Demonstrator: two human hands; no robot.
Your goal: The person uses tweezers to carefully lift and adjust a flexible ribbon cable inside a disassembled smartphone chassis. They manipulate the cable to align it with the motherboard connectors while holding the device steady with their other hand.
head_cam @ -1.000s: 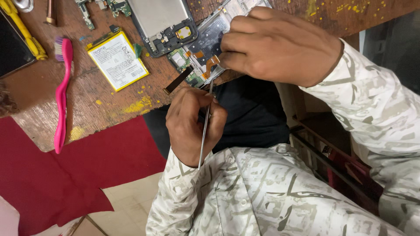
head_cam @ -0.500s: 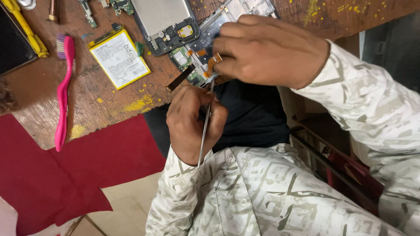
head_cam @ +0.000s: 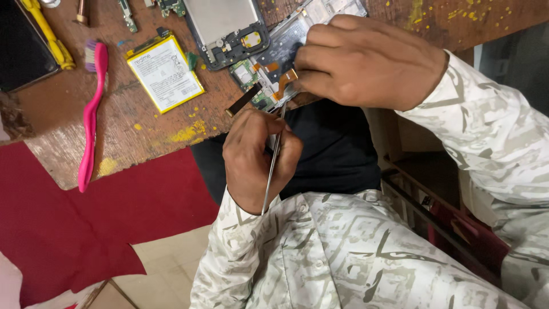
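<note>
1. The left hand (head_cam: 260,160) is closed around thin steel tweezers (head_cam: 273,160), tips at the opened phone frame (head_cam: 280,57)
2. The right hand (head_cam: 366,60) pinches that frame's edge at the near rim of the scuffed, paint-flecked wooden bench (head_cam: 143,131)
3. A flat white battery (head_cam: 164,73), yellow-edged with a printed label, lies left of the frame; further left, a pink toothbrush (head_cam: 90,120)

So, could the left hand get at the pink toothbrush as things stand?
Probably yes: the toothbrush lies on the table to that side, nothing between. But the left hand is pinching tweezers, so it isn't free; the right hand grips the phone.
</note>
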